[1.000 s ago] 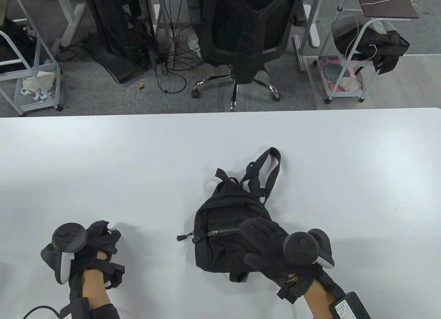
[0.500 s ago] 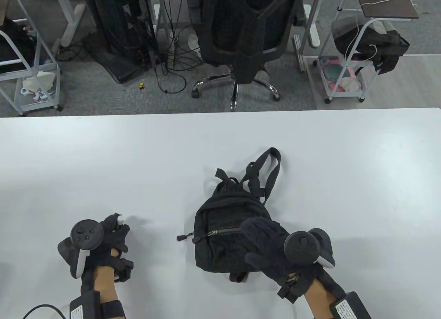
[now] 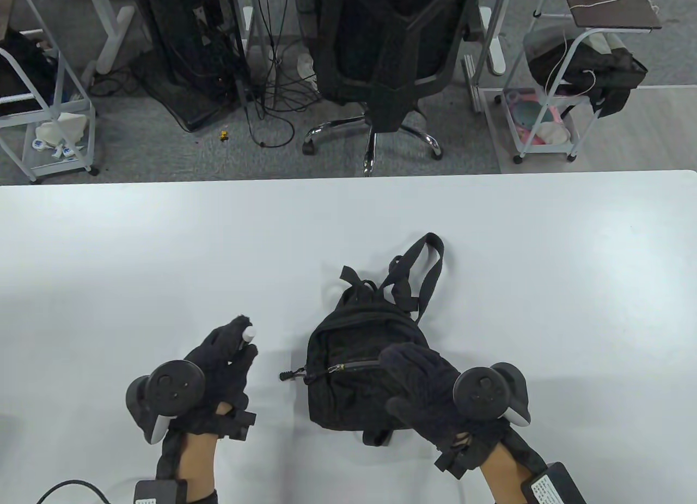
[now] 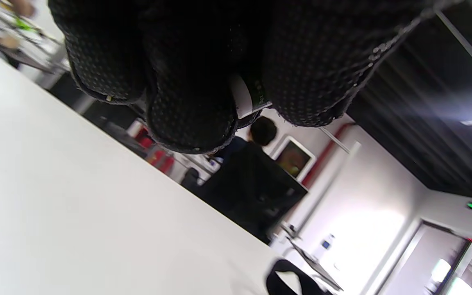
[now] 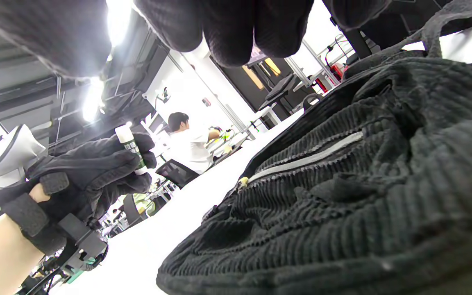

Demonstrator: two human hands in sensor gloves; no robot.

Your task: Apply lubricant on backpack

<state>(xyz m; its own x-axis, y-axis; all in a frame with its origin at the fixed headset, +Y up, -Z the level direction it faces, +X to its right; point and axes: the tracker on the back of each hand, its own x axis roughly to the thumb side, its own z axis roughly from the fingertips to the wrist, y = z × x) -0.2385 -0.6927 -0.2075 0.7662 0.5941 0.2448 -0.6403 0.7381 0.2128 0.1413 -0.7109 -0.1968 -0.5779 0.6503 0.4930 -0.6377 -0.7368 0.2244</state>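
A small black corduroy backpack (image 3: 348, 362) lies flat on the white table (image 3: 163, 242), with its front zipper (image 3: 354, 365) and zipper pull (image 3: 288, 374) pointing left. My right hand (image 3: 419, 384) rests palm down on the backpack's lower right part, fingers spread. My left hand (image 3: 228, 357) is left of the backpack and grips a small white lubricant stick (image 3: 248, 333), its tip poking out above the fingers. The stick also shows in the right wrist view (image 5: 129, 149) and the left wrist view (image 4: 242, 96). The backpack fills the right wrist view (image 5: 342, 184).
The backpack's straps (image 3: 419, 275) trail toward the far side of the table. Beyond the table's far edge stand an office chair (image 3: 381, 62) and wire carts (image 3: 550, 90). A cable (image 3: 60, 490) runs from my left wrist at the near edge.
My left hand has moved right and forward toward the backpack's zipper pull, carrying the lubricant stick. My right hand has stayed on the backpack.
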